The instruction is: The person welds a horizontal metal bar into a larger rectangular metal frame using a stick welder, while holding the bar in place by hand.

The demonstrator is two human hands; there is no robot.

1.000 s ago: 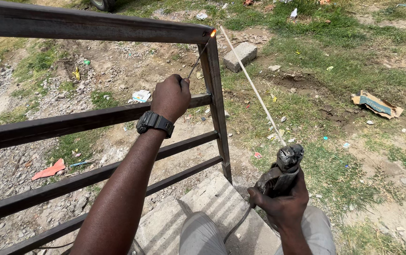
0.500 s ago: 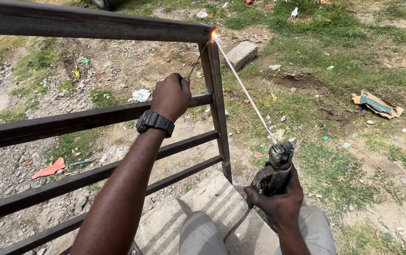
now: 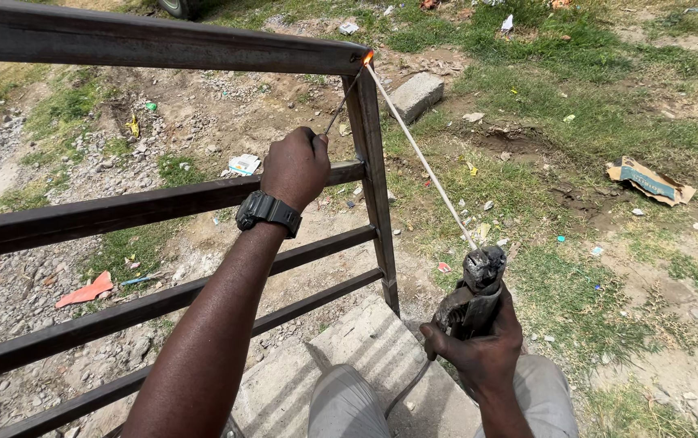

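A dark steel frame (image 3: pixel 162 40) of square tube is shown standing upright on bare, stony ground, with one top rail, a corner post (image 3: pixel 371 186) and several lower cross rails. The left hand (image 3: pixel 294 168) is seen closed into a fist around a thin metal rod (image 3: pixel 341 104), which is angled up toward the top corner of the frame; the hand is held just in front of the upper cross rail (image 3: pixel 122 215), and a black wristwatch (image 3: pixel 268 212) is worn on that wrist. The right hand (image 3: pixel 478 349) is closed around a worn, blackened electrode holder (image 3: pixel 478 284), low and to the right of the post. A long pale welding electrode (image 3: pixel 422 158) is clamped in the holder and is slanted up and left, its tip being set against the joint of top rail and post, where a small orange glow (image 3: pixel 367 57) is visible. A concrete slab (image 3: pixel 365 357) lies at the foot of the frame, partly covered by the person's grey-trousered knees. A stone block (image 3: pixel 416 96) is seen beyond the post, and a torn piece of cardboard (image 3: pixel 649 180) lies on the grass to the right.
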